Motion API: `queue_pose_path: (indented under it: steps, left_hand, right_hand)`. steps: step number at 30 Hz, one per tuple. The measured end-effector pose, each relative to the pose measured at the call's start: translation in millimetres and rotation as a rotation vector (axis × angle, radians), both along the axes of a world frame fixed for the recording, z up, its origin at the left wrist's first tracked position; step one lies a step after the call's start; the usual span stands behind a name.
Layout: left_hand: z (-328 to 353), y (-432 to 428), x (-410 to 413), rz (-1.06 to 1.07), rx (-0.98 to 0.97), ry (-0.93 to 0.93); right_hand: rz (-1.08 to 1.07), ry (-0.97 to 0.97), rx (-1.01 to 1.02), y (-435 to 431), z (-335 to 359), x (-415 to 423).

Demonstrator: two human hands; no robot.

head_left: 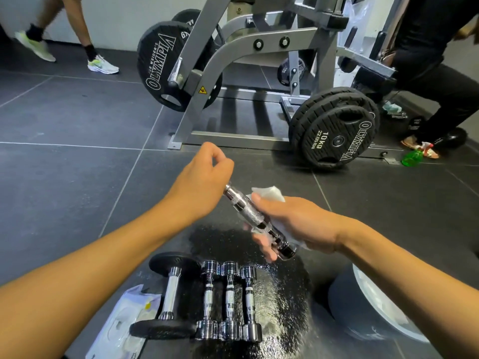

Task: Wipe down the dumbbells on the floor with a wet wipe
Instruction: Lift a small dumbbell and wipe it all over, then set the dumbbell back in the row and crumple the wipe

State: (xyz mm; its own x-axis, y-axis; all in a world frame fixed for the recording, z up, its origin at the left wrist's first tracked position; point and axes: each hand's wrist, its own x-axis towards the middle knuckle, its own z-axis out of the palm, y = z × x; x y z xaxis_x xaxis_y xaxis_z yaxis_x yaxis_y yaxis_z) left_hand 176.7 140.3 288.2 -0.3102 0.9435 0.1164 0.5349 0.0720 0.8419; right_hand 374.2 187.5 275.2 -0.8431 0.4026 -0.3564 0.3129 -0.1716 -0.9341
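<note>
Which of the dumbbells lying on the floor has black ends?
The leftmost dumbbell in the row, beside the wipes packet. Its round ends are black; the other three are all chrome.

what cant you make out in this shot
Head view:
- Far head of the held dumbbell: hidden behind the left hand.
- Wet wipe: mostly covered by the right hand.
- Wipe packet: print blurred.
- Grey bin: inside cut off by the right forearm.
</note>
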Motion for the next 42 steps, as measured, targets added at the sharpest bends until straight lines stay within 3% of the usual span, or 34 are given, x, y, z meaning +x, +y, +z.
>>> queue_pose_path:
  steps: [5,12,19,28,33,42]
  left_hand:
    - [-17,8,8,-0.057,-0.173,0.076]
    - [-36,18,10,-0.106,-0.282,0.083]
    - [-64,14,2,-0.222,-0.279,0.283]
    - [-116,-6,-10,-0.341,-0.456,0.346]
    - [-128,-11,-17,-0.350,-0.508,0.345]
    - [-131,-9,-17,-0.368,-0.478,0.367]
  right_hand:
    - [-0.007,-0.012,0.110,-8,-18,-11]
    - [-0.256,0.016,-0.165,-3,-56,-16]
    - [-0.490,-0.292,-0.257,25,-135,8]
    - [-0.701,-0.521,-0.317,-3,-261,37]
    - [-0.713,-0.698,-0.237,1,-319,40]
    - [-0.533,-0.988,0.064,13,-349,24]
